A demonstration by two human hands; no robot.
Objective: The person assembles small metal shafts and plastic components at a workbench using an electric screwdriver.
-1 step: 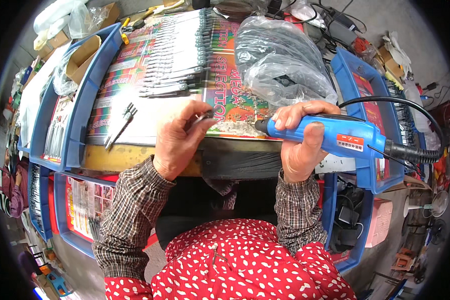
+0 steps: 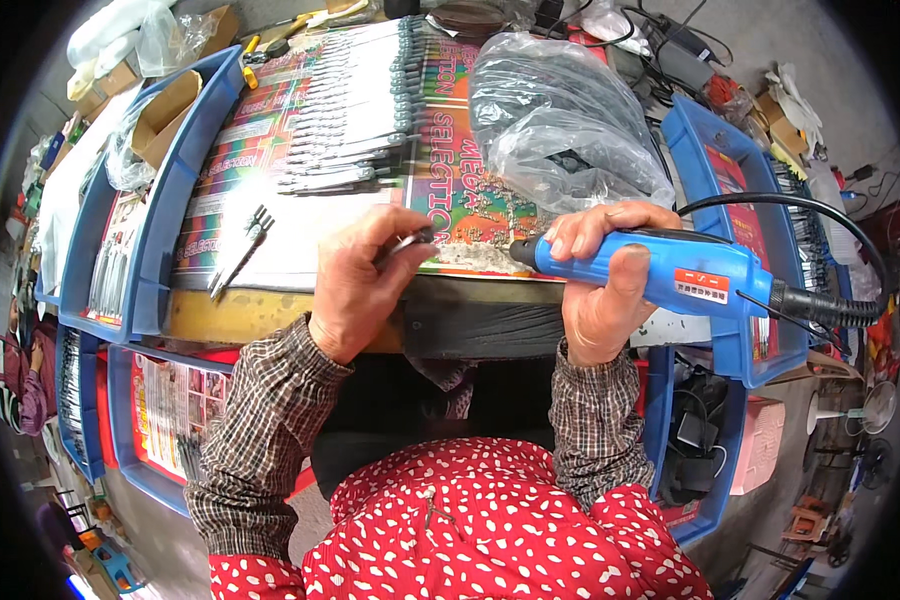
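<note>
My right hand [image 2: 610, 280] is wrapped round a blue electric screwdriver [image 2: 660, 268], its dark tip pointing left over the table edge. Between thumb and forefinger, my left hand [image 2: 360, 285] pinches a small dark metal piece [image 2: 410, 241], mostly hidden by the fingers. A gap separates that piece from the screwdriver's tip. Left of my left hand, a couple of slim pronged metal parts [image 2: 242, 255] lie on a white patch of the printed sheet. Beyond my hands runs a long row of slim metal parts with dark ends [image 2: 355, 110].
Many tiny screws [image 2: 490, 215] are scattered on the printed sheet. A clear plastic bag [image 2: 570, 120] of dark parts stands behind them. Blue trays [image 2: 155, 240] flank the table on the left, and another blue tray [image 2: 695, 150] is on the right. A black cable [image 2: 820, 205] loops from the screwdriver.
My left hand has turned slightly, and more of the dark metal piece shows between its fingers. My right hand and the screwdriver have kept their place.
</note>
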